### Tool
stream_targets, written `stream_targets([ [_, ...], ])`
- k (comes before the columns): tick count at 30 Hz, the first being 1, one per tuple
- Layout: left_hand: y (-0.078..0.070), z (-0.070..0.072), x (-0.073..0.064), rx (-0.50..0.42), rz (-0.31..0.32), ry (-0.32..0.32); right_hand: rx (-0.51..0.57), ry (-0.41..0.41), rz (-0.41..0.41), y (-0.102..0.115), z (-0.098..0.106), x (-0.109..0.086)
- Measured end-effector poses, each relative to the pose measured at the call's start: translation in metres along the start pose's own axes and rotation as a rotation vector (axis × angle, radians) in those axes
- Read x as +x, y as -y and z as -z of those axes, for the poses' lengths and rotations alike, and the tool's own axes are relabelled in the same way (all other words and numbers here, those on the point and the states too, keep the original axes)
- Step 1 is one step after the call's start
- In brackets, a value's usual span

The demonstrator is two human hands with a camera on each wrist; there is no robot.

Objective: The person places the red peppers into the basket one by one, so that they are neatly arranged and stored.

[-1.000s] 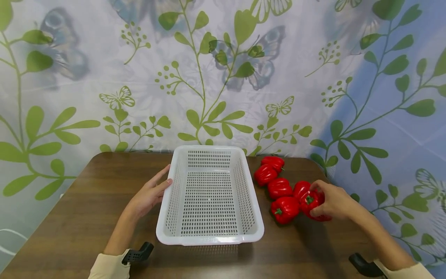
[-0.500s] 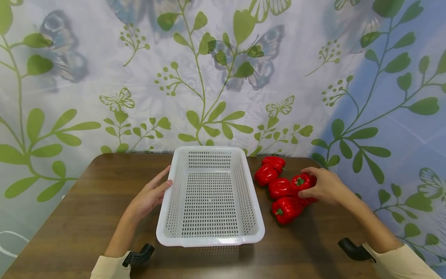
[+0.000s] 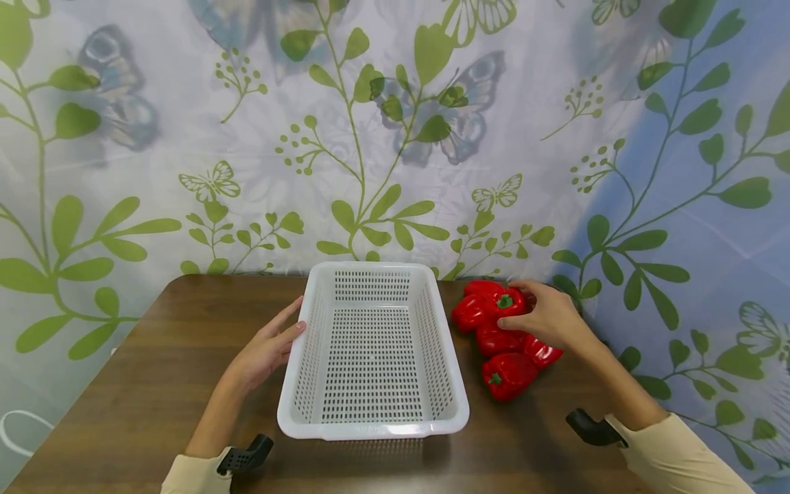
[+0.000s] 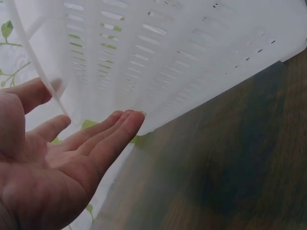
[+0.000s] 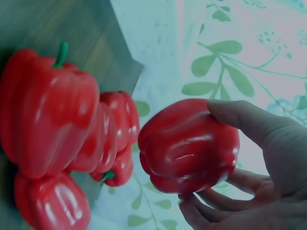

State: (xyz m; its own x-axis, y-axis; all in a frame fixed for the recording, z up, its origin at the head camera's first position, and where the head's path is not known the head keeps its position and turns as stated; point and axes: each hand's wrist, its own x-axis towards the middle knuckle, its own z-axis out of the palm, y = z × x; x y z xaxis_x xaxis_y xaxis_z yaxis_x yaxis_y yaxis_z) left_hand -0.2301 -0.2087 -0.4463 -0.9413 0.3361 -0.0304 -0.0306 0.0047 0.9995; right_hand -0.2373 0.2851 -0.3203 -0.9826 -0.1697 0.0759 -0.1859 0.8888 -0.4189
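My right hand [image 3: 549, 315] holds a red bell pepper [image 5: 187, 146] between thumb and fingers, lifted over the other peppers. Its green stem faces the head camera. Below it, several more red bell peppers [image 3: 509, 377] lie clustered on the table, right of the basket, partly hidden by the held one. A white perforated plastic basket [image 3: 373, 431] stands in the middle, with nothing inside it. At the basket's left side is my left hand [image 3: 262, 353], its thumb hooked over the rim and its other fingers stretched along the outer wall, as the left wrist view shows.
The brown wooden table [image 3: 204, 329] ends at the back against a white curtain [image 3: 259, 185] printed with green leaves and butterflies. Black wrist mounts [image 3: 245, 454] sit on both forearms. A white cord [image 3: 15, 432] shows at the far left.
The right hand has lifted the bell pepper from the cluster's right side and carried it left and toward the back. The left hand and the basket have stayed put.
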Motion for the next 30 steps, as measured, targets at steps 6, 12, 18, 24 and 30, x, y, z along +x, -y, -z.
stream_targets([
  [6,0.000,0.000,0.000,-0.005,0.003,-0.007,0.060,-0.065,-0.003,0.018,-0.002,0.009],
  [12,-0.001,0.002,0.001,-0.007,0.001,0.000,0.153,-0.075,0.000,0.039,-0.006,0.020],
  [18,0.000,0.002,0.001,-0.011,-0.003,0.000,0.230,-0.066,0.011,0.058,-0.013,0.033],
  [24,-0.001,0.003,0.000,-0.007,-0.009,0.001,0.315,-0.059,0.033,0.081,-0.024,0.046],
  [30,-0.001,0.003,0.000,-0.003,-0.015,0.004,0.408,-0.047,0.055,0.103,-0.038,0.060],
])
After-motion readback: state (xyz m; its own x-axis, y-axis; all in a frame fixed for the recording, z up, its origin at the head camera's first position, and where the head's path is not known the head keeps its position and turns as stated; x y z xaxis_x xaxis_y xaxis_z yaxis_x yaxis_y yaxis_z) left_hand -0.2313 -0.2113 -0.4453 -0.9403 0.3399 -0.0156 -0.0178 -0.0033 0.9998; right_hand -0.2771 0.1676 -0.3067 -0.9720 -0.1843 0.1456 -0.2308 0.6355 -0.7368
